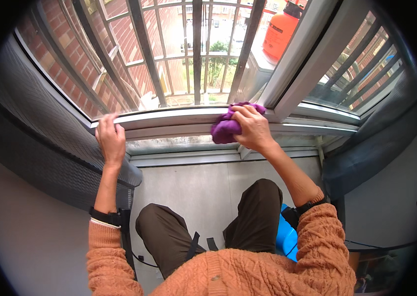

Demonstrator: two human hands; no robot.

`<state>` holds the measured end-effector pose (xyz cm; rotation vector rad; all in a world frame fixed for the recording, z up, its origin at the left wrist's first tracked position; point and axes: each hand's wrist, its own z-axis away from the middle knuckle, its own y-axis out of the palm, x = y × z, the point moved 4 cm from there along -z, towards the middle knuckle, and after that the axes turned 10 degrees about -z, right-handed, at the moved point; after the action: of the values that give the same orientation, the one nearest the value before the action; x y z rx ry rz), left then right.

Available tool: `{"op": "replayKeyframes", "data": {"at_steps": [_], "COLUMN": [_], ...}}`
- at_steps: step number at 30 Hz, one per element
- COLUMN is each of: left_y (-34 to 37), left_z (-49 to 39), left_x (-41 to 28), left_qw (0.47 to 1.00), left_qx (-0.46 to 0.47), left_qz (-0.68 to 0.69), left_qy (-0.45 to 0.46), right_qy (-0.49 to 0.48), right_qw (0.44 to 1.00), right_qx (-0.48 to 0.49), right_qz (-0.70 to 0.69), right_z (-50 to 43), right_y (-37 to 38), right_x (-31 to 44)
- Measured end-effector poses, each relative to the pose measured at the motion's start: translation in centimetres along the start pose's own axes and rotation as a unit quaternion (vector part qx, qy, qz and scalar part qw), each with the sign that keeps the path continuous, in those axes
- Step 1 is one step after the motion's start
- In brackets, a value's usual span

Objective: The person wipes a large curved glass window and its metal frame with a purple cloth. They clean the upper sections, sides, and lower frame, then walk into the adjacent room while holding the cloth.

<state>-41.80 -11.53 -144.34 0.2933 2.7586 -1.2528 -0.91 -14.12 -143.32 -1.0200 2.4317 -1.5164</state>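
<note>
My right hand (254, 127) grips a bunched purple cloth (227, 127) and presses it on the lower rail of the window frame (171, 119), close to the upright where two panes meet. At the left end of that rail, beside the grey curtain (67, 114), is my left hand (111, 138). It holds nothing, and its fingers are slightly bent and apart. Its fingertips are a little blurred, so I cannot tell whether they touch the frame. Behind the rail stands the large glass pane (178, 85).
Metal security bars (196, 55) stand outside the glass. Beyond them an orange plastic container (280, 35) rests on a pale metal box (256, 76). A dark curtain (371, 155) hangs at the right. Below the rail is a ledge (178, 144). Something blue (286, 236) is by my right knee.
</note>
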Motion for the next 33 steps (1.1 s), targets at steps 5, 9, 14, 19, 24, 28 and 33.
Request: {"op": "replayKeyframes", "data": {"at_steps": [5,9,14,19,24,28,33], "left_y": [0.8,1.7,3.2,3.5,3.2,3.1,3.0], "left_z": [1.8,1.5,1.2,1.1,1.0,0.9,0.9], "left_x": [-2.3,-4.8,-6.7,-7.2,-7.4,-7.8,-8.3], "left_qw": [0.999,0.994,0.991,0.992,0.988,0.988,0.987], "left_qx": [0.037,0.063,0.092,0.066,0.076,0.071,0.045], "left_qz": [0.003,0.000,-0.009,-0.038,-0.074,-0.081,-0.095], "left_qy": [0.040,0.086,0.092,0.101,0.112,0.110,0.119], "right_qy": [0.028,-0.037,-0.001,0.045,0.081,0.103,0.107], "right_qw": [0.998,0.998,1.000,0.997,0.986,0.978,0.975], "right_qx": [0.047,0.027,0.016,0.044,0.126,0.180,0.193], "right_qz": [0.010,-0.051,-0.011,0.034,0.070,0.023,-0.004], "right_z": [-2.2,-4.5,0.1,2.0,0.9,0.6,0.2], "right_y": [1.6,4.3,0.0,-3.1,-4.0,-4.6,-4.1], "right_x": [3.1,5.4,-0.7,-3.5,-4.0,-4.6,-5.4]}}
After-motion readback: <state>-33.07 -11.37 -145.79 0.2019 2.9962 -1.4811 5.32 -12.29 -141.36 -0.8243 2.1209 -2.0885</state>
